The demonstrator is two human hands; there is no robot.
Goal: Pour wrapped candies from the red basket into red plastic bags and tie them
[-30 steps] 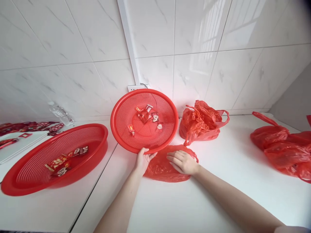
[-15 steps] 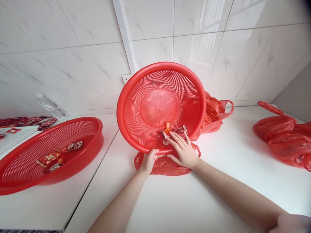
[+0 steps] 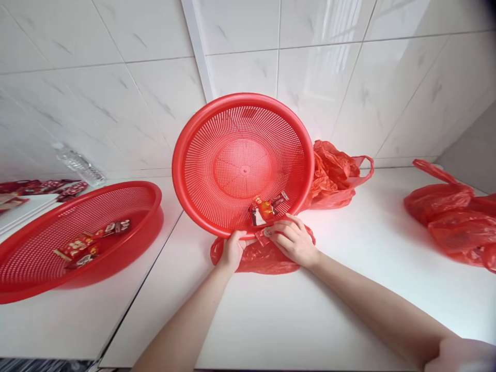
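A red perforated plastic basket (image 3: 179, 165) is tilted up on its edge with its opening facing me. My left hand (image 3: 231, 253) is closed on its lower rim, thumb over the edge. My right hand (image 3: 294, 240) is at the rim just to the right, fingers curled on a small red wrapped sweet (image 3: 262, 236) at the basket's lip. Several wrapped sweets (image 3: 266, 210), orange, dark red and white, are gathered low inside the basket. Below the rim lies a red plastic bag (image 3: 267, 262), partly hidden by my hands; its contents do not show.
To the left, a second red basket (image 3: 153, 227) holds several wrapped sweets (image 3: 79, 247). Behind it are a clear plastic bottle (image 3: 79, 164) and more red packets (image 3: 73, 190). One red bag (image 3: 335, 175) sits behind the tilted basket, others (image 3: 445, 217) at far right. A tiled wall (image 3: 240, 72) backs the counter.
My right hand has come down from among the sweets to the rim, its fingers curling in on a red sweet. The tilted basket has shifted slightly left in view; my left hand keeps its grip.
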